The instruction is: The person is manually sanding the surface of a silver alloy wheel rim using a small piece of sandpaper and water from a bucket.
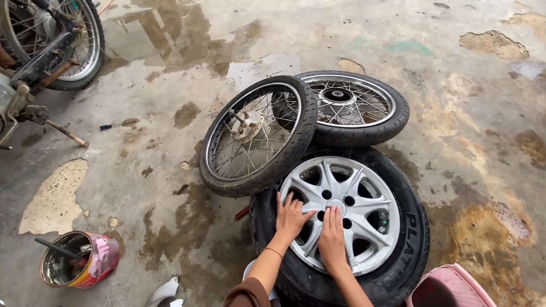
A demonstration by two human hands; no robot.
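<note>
We had both hands down on the silver wheel cover [364, 193] of the car tyre [412, 239], which lay flat on the wet concrete floor [170, 170] right in front of us. The left hand [291, 219] was open, its fingers spread wide over the spokes on the cover's near left side. The right hand [333, 239] lay just beside it with fingers straight and closer together, the tips near the centre hub. Neither hand gripped anything; palms and fingers rested flat on the plastic.

By our judgement the step in hand was pressing or feeling the cover against the rim (whether it sat fully home all round we could not tell). A further move there would call for even pressure round the edge, with fingers kept out of the openings between the spokes.

A spoked motorcycle wheel [259, 136] leaned tilted, its lower edge touching the car tyre's far left side. A second spoked wheel [355, 108] lay flat behind it. Well apart to the left stood a tin can [79, 267] with a tool in it, and a screwdriver [116, 125] lay farther off.
</note>
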